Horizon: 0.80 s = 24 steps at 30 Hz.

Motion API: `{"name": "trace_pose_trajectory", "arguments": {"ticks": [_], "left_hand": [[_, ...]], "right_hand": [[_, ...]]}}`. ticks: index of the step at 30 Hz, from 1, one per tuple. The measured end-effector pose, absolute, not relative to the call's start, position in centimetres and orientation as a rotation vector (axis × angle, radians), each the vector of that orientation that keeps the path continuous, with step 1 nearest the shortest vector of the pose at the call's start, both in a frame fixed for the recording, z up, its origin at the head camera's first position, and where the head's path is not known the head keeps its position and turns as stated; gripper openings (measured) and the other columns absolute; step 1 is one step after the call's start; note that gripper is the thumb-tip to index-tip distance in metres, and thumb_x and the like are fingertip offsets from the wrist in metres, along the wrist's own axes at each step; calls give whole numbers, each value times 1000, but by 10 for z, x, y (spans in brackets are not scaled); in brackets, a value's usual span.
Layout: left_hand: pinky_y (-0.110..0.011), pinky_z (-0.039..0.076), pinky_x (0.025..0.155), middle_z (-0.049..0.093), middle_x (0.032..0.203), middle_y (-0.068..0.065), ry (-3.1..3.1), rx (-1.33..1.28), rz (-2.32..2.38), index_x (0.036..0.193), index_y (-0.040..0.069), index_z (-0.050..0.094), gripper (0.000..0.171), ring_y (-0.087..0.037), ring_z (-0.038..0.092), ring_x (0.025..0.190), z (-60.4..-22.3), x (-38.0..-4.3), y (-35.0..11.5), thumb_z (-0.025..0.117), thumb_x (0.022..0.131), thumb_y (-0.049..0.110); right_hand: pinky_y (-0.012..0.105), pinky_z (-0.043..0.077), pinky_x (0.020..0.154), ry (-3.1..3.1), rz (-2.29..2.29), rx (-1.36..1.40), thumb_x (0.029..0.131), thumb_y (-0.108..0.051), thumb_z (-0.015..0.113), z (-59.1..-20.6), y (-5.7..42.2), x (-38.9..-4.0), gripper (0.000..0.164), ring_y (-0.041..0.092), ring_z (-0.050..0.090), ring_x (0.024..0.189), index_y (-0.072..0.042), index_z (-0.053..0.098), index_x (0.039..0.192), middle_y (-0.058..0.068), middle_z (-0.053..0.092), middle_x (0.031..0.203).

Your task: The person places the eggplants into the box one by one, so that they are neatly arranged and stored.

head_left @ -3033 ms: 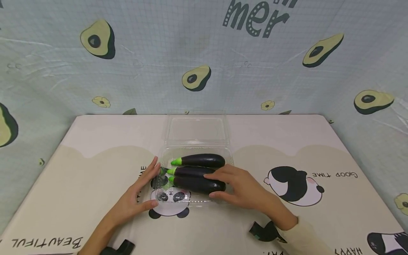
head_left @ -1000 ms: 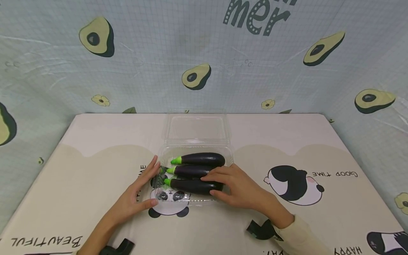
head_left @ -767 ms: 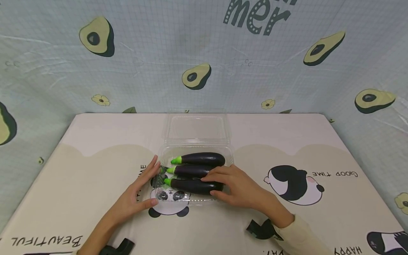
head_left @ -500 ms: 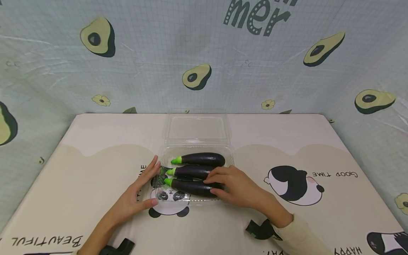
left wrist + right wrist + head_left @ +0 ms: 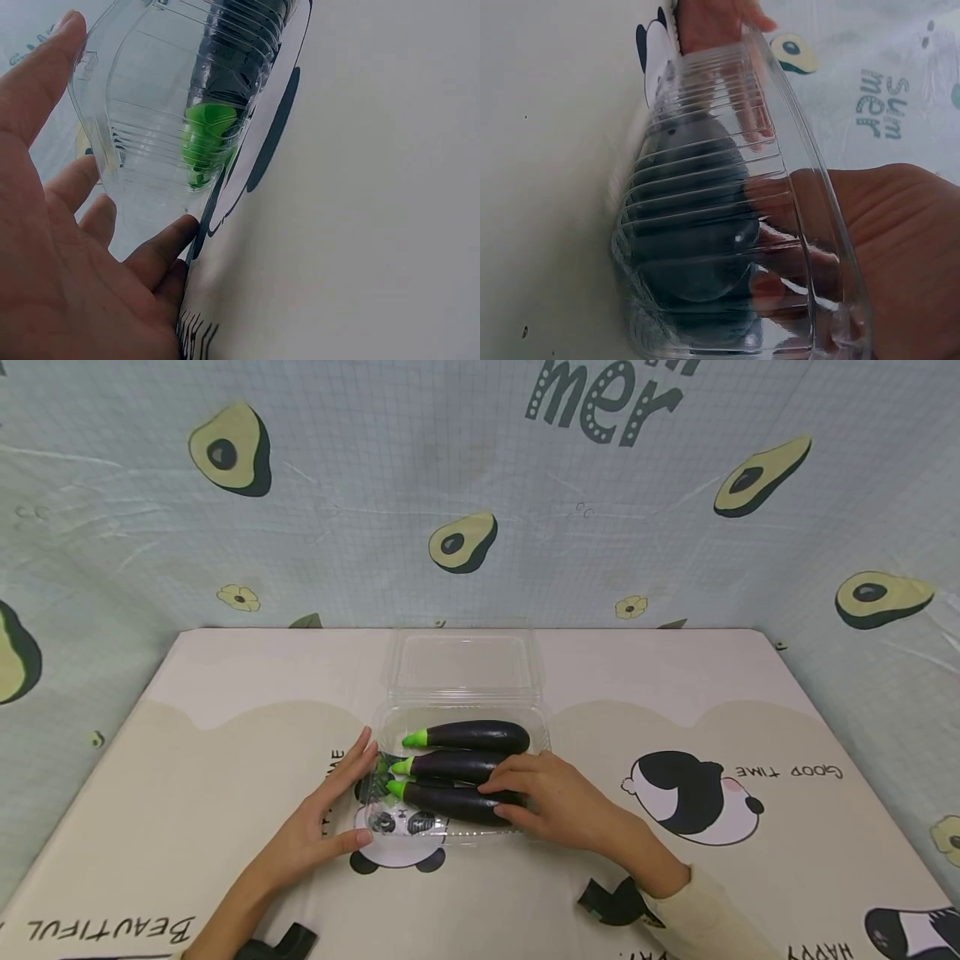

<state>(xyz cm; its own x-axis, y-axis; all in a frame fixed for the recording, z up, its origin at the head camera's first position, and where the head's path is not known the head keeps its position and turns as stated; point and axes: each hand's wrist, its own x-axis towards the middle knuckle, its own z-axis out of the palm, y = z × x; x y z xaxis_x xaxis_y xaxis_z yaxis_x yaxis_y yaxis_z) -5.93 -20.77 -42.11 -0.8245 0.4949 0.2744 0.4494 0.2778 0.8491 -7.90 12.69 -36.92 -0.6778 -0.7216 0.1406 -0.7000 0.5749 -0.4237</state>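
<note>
Three dark purple toy-like eggplants with green stems lie side by side in a clear plastic clamshell box (image 5: 538, 722), stems to the left. My right hand (image 5: 566, 802) reaches over the right wall and grips the thick end of the near eggplant (image 5: 446, 802), fingers on top and thumb on the near side. The middle eggplant (image 5: 450, 766) sits partly under these fingers; beyond it is the far eggplant (image 5: 480, 736). With fingers spread, my left hand (image 5: 315, 818) rests against the box's left wall. In the right wrist view, ribbed plastic covers the dark eggplant ends (image 5: 690, 232).
The box's hinged lid (image 5: 465, 664) lies open toward the back. A printed cloth with cartoon animals covers the table (image 5: 225, 777). Behind stands an avocado-patterned curtain (image 5: 337, 527). Black wrist straps (image 5: 615, 902) sit on both arms.
Within the last three seconds the near eggplant has shifted slightly left and toward me, opening a gap to the middle one. My right hand stays on it. My left hand has not moved.
</note>
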Motion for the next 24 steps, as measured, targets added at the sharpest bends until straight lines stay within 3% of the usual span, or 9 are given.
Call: {"name": "trace_pose_trajectory", "arguments": {"ticks": [6, 13, 18, 24], "left_hand": [[-18, 9, 110, 10, 160, -7, 2493, 927, 1654, 150, 4, 28, 87, -20, 12, 145, -420, -60, -206, 72, 75, 3], [-24, 36, 102, 18, 155, -22, 2502, 1014, 1868, 146, -4, 32, 76, -25, 40, 133, -417, -60, -204, 67, 78, -5], [-24, 36, 102, 25, 154, -16, 2575, 840, 1853, 149, 5, 31, 77, -23, 41, 132, -410, -59, -203, 62, 80, -10], [-20, 34, 102, 31, 152, -13, 2689, 751, 1731, 150, 15, 31, 76, -19, 40, 132, -399, -67, -202, 63, 84, -5]], "right_hand": [[34, 45, 88, 2753, -709, -1257, 89, -25, 69, -368, 127, -79, 26, 10, 57, 104, -19, 70, 115, -8, 63, 112], [29, 48, 81, 2740, -866, -1295, 90, -20, 67, -367, 131, -82, 25, 10, 59, 99, -15, 69, 115, -6, 62, 110], [28, 50, 68, 2756, -1081, -1244, 90, -15, 67, -362, 137, -86, 25, 11, 58, 84, -12, 68, 116, -3, 62, 112], [32, 49, 64, 2870, -1235, -1129, 90, -14, 66, -357, 145, -97, 27, 13, 57, 83, -12, 66, 118, -2, 64, 112]]}}
